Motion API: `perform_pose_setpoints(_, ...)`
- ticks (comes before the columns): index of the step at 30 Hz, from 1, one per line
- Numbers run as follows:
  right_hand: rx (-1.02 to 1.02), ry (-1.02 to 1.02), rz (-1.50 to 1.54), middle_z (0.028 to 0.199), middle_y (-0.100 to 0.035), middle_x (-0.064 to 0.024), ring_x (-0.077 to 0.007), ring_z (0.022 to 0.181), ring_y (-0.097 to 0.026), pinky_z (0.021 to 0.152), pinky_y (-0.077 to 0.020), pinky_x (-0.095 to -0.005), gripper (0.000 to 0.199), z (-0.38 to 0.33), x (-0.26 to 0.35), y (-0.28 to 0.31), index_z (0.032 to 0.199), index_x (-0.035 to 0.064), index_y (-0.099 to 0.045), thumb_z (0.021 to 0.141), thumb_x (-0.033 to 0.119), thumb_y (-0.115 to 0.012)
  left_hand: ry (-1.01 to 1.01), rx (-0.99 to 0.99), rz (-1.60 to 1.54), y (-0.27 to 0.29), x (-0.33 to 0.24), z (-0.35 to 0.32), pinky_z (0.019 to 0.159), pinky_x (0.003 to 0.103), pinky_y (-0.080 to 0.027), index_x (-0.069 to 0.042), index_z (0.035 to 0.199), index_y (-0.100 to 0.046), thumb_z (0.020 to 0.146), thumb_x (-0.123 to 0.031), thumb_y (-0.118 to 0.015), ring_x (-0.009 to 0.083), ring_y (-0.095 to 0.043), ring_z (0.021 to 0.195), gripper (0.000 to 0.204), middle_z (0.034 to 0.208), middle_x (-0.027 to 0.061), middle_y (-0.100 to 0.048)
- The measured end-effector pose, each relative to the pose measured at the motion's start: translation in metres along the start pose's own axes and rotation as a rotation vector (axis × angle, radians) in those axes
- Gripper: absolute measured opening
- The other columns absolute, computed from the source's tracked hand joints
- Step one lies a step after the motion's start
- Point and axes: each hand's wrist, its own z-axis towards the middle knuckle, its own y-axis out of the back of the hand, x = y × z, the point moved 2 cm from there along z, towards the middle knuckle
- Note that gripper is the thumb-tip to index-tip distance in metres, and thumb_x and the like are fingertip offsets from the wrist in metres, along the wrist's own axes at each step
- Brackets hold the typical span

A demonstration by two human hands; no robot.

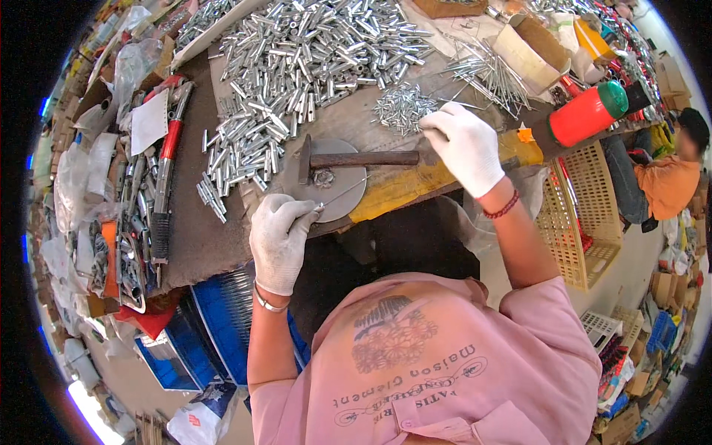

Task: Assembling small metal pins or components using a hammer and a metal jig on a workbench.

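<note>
My left hand point(277, 243), in a white glove, pinches a thin metal rod point(345, 190) near its end. The rod points up and to the right over a grey round plate point(343, 206) at the table's front edge. A hammer point(363, 159) with a dark wooden handle lies across that plate. My right hand point(469, 150), also gloved, is at the right side of a heap of small metal pins point(399, 110). Its thumb and fingertips are pressed together; whatever they hold is too small to make out.
Behind lies a large pile of metal sleeves point(311, 63). Loose thin rods point(495, 78) fan out at the right, near an open carton point(530, 48) and a red bottle with a green end point(586, 115). Tools point(167, 156) crowd the left. A person point(667, 178) sits far right.
</note>
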Motion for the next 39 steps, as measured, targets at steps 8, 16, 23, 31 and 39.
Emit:
perform_pose_setpoints(8,0.110,0.161,-0.127,0.090,-0.065,-0.0031,-0.0267,0.085,-0.070,0.074,-0.0578,-0.0388,0.010,0.009,-0.018,-0.010,0.093,0.0147,-0.073,0.085,0.016,-0.080,-0.011,-0.021,0.002,-0.002,-0.001,-0.001,0.077,0.042,-0.054,-0.008,0.092,-0.077,0.079,-0.003,-0.085,0.0318,-0.067,0.087,0.017,0.091,0.0101,-0.068)
perform_pose_setpoints(16,0.057,0.136,0.018,0.091,-0.068,-0.0051,-0.0272,0.086,-0.071,0.075,-0.0579,-0.0365,0.011,0.014,0.004,-0.013,0.096,0.0128,-0.075,0.086,0.007,-0.077,-0.032,-0.029,0.006,-0.002,0.005,-0.003,0.077,0.041,-0.053,-0.010,0.092,-0.076,0.080,-0.005,-0.084,0.0321,-0.068,0.086,0.016,0.090,0.0093,-0.068)
perform_pose_setpoints(23,0.300,0.320,0.334,0.096,-0.068,-0.0061,-0.0273,0.090,-0.070,0.080,-0.0577,-0.0373,0.008,0.013,0.106,-0.026,0.098,0.0121,-0.075,0.092,0.009,-0.072,0.028,-0.004,0.018,-0.007,0.010,-0.009,0.078,0.042,-0.054,-0.012,0.093,-0.075,0.078,-0.007,-0.084,0.0318,-0.068,0.089,0.018,0.091,0.0080,-0.067)
perform_pose_setpoints(31,0.428,0.430,0.250,0.094,-0.062,-0.0056,-0.0281,0.091,-0.068,0.078,-0.0567,-0.0396,0.006,0.016,0.124,-0.046,0.094,0.0141,-0.072,0.090,0.011,-0.070,-0.015,-0.035,0.055,-0.005,0.010,-0.008,0.077,0.043,-0.054,-0.012,0.092,-0.074,0.077,-0.006,-0.083,0.0317,-0.067,0.089,0.018,0.092,0.0073,-0.066)
perform_pose_setpoints(39,0.410,0.506,0.156,0.090,-0.062,-0.0090,-0.0305,0.089,-0.070,0.077,-0.0581,-0.0445,0.002,0.019,0.133,-0.041,0.086,0.0111,-0.067,0.087,0.012,-0.067,-0.031,-0.038,0.047,-0.006,0.012,-0.010,0.076,0.043,-0.054,-0.012,0.091,-0.074,0.079,-0.007,-0.083,0.0327,-0.067,0.087,0.016,0.091,0.0074,-0.065)
